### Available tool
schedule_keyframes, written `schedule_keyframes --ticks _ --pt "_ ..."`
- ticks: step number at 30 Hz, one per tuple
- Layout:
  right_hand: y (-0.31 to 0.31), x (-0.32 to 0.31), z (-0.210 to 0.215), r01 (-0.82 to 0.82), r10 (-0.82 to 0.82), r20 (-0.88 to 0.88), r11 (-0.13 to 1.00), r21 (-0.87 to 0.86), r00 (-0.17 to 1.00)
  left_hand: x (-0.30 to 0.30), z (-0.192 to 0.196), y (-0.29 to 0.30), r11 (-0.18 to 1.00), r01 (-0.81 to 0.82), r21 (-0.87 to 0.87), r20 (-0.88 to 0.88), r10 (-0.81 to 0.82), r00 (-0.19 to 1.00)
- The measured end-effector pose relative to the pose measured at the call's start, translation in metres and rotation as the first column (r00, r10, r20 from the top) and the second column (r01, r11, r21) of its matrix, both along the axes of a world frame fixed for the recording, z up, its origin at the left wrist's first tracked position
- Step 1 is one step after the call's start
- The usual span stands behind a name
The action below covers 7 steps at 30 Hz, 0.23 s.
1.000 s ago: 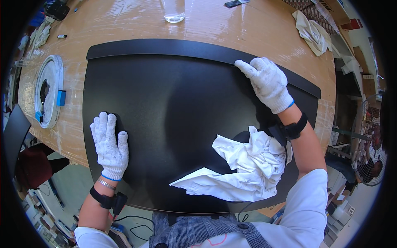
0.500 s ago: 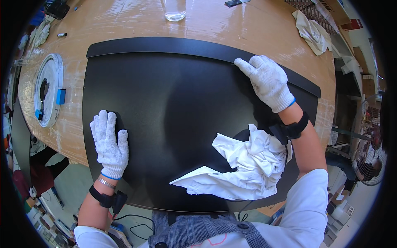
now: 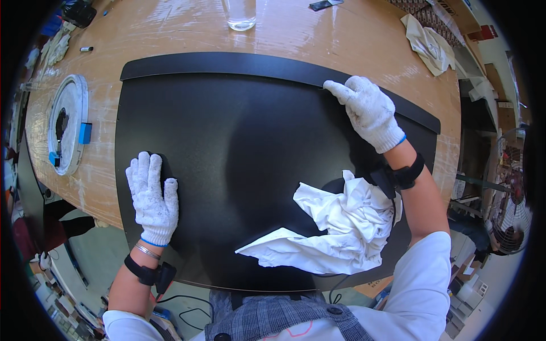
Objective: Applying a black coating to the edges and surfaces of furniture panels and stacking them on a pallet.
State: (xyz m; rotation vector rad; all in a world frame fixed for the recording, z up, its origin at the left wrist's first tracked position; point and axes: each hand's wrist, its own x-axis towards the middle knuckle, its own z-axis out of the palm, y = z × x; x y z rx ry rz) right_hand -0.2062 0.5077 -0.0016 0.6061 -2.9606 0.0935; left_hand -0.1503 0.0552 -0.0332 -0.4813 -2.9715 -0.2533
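A large black panel [image 3: 193, 131] with a curved raised strip [image 3: 227, 63] along its far side lies before me. My left hand [image 3: 152, 199], in a white knit glove, rests flat on the panel's left part, fingers stretched and holding nothing. At the far right, my right hand [image 3: 369, 113], gloved the same way, touches the strip. Its index finger points left along the strip's inner edge, while the other fingers bend and partly hide one another. A crumpled white cloth [image 3: 347, 227] lies on the panel below my right hand, next to my forearm.
The panel lies on a film-covered brown table [image 3: 318, 34]. Left of it is a round white lid [image 3: 71, 148] with dark residue and blue blocks. Beyond the panel stand a clear glass [image 3: 241, 17] and, far right, another cloth [image 3: 429, 45]. A fan [image 3: 512, 193] is at the right.
Both my hands keep their places on the panel, and the cloth lies as before. The person behind the fan at the right has shifted slightly.
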Motion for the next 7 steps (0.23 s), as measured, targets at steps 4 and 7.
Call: schedule_keyframes --ticks 4,7 --pt "-0.0033 0.0038 -0.0016 -0.003 0.005 -0.055 0.999 0.036 0.998 -0.0002 -0.0007 0.0003 1.0 -0.003 -0.001 -0.008 0.003 1.0" --pt "-0.0062 0.0062 -0.0038 0.026 -0.02 -0.062 0.995 0.096 0.998 -0.0006 -0.0006 -0.0002 1.0 0.001 -0.001 -0.005 -0.001 1.0"
